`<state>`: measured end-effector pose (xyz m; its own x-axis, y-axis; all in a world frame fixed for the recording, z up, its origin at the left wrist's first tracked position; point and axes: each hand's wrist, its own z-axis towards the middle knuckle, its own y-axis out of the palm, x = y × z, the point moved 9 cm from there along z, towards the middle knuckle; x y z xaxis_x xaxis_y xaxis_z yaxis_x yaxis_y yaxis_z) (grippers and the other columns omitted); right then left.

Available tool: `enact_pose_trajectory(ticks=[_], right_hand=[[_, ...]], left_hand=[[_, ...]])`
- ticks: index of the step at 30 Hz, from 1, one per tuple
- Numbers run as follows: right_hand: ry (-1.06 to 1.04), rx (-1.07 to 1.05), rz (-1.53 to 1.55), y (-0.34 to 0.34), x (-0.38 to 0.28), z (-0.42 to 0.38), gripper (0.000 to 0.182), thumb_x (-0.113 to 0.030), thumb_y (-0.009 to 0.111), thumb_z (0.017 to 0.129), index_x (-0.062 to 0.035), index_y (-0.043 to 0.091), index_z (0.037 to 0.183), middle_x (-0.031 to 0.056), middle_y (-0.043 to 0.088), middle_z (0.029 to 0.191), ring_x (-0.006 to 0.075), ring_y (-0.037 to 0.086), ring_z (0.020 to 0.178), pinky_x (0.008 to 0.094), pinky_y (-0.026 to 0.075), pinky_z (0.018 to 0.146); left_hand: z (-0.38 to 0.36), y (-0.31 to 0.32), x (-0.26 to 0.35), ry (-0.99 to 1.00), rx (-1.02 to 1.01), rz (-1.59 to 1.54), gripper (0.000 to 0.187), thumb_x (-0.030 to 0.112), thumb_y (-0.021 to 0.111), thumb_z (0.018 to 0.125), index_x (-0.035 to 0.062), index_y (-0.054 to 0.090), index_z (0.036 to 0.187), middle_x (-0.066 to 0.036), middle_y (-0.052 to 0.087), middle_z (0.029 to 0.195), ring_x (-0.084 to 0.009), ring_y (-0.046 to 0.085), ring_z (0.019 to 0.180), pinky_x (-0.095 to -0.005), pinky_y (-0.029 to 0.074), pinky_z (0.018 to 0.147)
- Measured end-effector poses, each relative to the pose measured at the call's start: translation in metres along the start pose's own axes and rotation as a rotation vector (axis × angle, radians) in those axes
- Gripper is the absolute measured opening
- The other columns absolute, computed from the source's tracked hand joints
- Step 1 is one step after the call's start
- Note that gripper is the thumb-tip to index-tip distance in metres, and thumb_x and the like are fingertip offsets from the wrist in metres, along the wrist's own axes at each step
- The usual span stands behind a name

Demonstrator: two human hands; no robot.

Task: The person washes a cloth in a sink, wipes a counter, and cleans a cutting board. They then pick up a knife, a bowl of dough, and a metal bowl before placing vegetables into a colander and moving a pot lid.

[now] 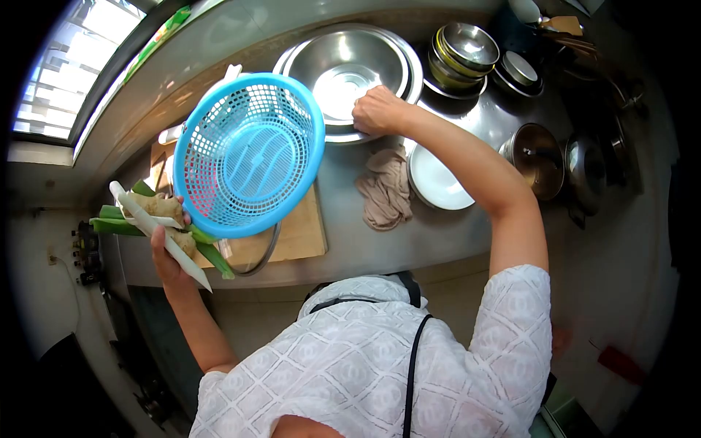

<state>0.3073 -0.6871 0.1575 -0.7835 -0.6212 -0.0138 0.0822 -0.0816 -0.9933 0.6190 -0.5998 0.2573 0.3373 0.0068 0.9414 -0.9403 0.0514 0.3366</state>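
My left hand [166,257] is closed around a bunch of leek pieces [162,235], white stalks and green leaves, together with knobbly ginger [157,208]. Its fingertips are right at the rim of a blue plastic colander [252,164], which overlaps the cutting board in this view; nothing shows inside it. At the back of the counter, my right hand [380,111] has its fingers curled over the near right rim of a stainless steel basin [314,77]. That basin sits in a wider metal one. Below the right hand lies a crumpled beige cloth [387,190].
A wooden cutting board [303,230] lies under the colander. Right of the cloth is a white plate [442,179]. Stacked metal bowls [471,47] stand at the back right, and a metal pot [537,160] is farther right. A window [77,62] is at upper left.
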Motion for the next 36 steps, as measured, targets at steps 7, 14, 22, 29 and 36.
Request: enact_pose_trajectory(ticks=[7,14,22,29,36], right_hand=[[-0.063,0.108,-0.148,-0.027,0.008,-0.001,0.005,-0.01,0.054,0.066,-0.0063,0.054,0.062,0.0107,0.055,0.064,0.0257,0.057,0.06,0.0344,0.044,0.053],[0.0,0.161,-0.383,-0.143,0.006,-0.062,0.008,-0.004,0.054,0.065,-0.0044,0.053,0.057,0.0088,0.054,0.063,0.0216,0.058,0.061,0.0316,0.045,0.055],[0.333,0.179,-0.366,-0.221,0.013,-0.154,0.016,-0.013,0.064,0.065,-0.0042,0.05,0.064,0.0064,0.049,0.061,0.0215,0.054,0.059,0.0319,0.041,0.051],[0.388,0.255,-0.332,-0.222,0.001,-0.176,0.02,-0.014,0.065,0.063,-0.0054,0.046,0.063,0.0057,0.045,0.06,0.0209,0.051,0.055,0.0316,0.039,0.047],[0.231,0.317,-0.259,-0.191,-0.013,-0.127,0.017,-0.015,0.062,0.066,-0.0063,0.048,0.06,0.0036,0.046,0.057,0.0174,0.052,0.053,0.0294,0.04,0.046]], left_hand=[[0.012,0.002,0.001,0.024,-0.029,0.002,0.058,0.023,0.055,0.072,-0.0027,0.029,0.117,-0.018,0.047,0.104,-0.0176,0.047,0.081,-0.0287,0.04,0.076],[0.031,0.016,-0.008,-0.003,-0.065,-0.026,0.055,0.023,0.053,0.074,-0.0025,0.03,0.117,-0.018,0.048,0.103,-0.0177,0.05,0.079,-0.0286,0.044,0.072],[0.114,0.103,-0.06,-0.017,-0.246,0.054,0.042,0.022,0.06,0.07,0.0003,0.044,0.103,-0.011,0.055,0.091,-0.0129,0.052,0.076,-0.0228,0.043,0.067],[0.149,0.148,-0.127,-0.098,-0.276,0.132,0.04,0.024,0.063,0.068,0.0004,0.048,0.097,-0.007,0.056,0.084,-0.0106,0.05,0.069,-0.0204,0.041,0.062],[0.13,0.137,-0.131,-0.191,-0.287,0.088,0.051,0.026,0.064,0.067,0.0014,0.042,0.105,-0.008,0.055,0.091,-0.0132,0.051,0.075,-0.0242,0.044,0.063]])
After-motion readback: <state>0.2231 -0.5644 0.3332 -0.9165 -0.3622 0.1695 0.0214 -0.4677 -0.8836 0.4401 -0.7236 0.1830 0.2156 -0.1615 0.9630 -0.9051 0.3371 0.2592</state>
